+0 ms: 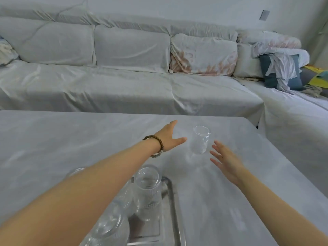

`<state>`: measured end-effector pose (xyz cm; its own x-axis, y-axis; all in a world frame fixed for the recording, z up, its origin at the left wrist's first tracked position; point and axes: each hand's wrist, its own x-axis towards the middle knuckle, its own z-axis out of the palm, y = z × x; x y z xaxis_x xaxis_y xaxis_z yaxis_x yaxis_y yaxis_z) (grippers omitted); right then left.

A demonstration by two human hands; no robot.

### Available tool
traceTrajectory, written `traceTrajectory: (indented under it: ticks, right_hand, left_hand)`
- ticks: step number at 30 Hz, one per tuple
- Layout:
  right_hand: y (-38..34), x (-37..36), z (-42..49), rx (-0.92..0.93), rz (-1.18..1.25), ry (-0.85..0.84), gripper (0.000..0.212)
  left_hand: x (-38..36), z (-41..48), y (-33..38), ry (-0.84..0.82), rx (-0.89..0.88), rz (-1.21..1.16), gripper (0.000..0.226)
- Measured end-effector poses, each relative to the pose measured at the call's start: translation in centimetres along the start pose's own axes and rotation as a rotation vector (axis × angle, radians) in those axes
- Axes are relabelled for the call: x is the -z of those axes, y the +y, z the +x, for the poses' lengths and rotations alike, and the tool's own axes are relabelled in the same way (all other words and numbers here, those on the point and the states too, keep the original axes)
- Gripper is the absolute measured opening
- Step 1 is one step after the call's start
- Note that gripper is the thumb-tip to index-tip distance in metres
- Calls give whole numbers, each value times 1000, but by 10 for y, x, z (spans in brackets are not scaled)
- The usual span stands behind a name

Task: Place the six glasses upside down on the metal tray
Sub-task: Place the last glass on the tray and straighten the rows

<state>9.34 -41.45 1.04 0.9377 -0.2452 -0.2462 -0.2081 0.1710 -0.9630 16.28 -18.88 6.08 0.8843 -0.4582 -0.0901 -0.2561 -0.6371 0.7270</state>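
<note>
One clear glass [200, 139] stands upright, mouth up, on the grey-covered table [71, 139], well beyond the metal tray [173, 206] and apart from it. Both bare hands are stretched out toward this glass, one on each side, neither touching it.

Left hand [169, 137]: fingers spread wide, thumb pointing toward the glass, empty. A brown beaded bracelet [157, 142] circles the wrist. The left forearm crosses above the tray and hides much of its left part.

Right hand [226, 163]: palm turned inward, fingers [217, 145] extended and splayed, empty, just to the right of the glass.

Tray: lies at the near edge of the table, its raised rim visible along the right side. At least three glasses rest on it. A ribbed glass [147, 190] stands upside down near the far right corner, base uppermost. A second inverted glass [108, 226] sits nearer the camera, partly cut by the forearm. The rim of a further glass [76, 170] shows at the far left, behind the arm; its orientation cannot be told. How many more glasses are hidden beneath the arm cannot be told.

Behind the table runs a sofa [124, 82] draped in pale sheeting, with a blue cushion [282, 71] at its right end.
</note>
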Motion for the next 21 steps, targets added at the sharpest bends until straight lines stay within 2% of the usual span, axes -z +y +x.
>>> traceTrajectory:
  ticks: [3, 7, 15, 16, 19, 21]
  right_hand:
    - [2, 7, 25, -33, 31, -7, 49]
    - [8, 6, 49, -49, 56, -70, 24]
    - [19, 10, 65, 24, -17, -128, 22]
    - [19, 11, 63, 22, -38, -157, 23]
    - [14, 13, 51, 59, -145, -187, 49]
    - [7, 10, 40, 129, -219, -181, 56]
  left_hand:
    - [-18, 41, 12, -27, 46, -73, 91]
    - [-46, 81, 16, -33, 57, -174, 92]
    - [-72, 108, 11, 108, -31, -237, 67]
    - [-71, 106, 10, 115, -33, -235, 67]
    - [-67, 98, 11, 113, -34, -247, 67]
    - [-59, 88, 14, 117, -37, -260, 67]
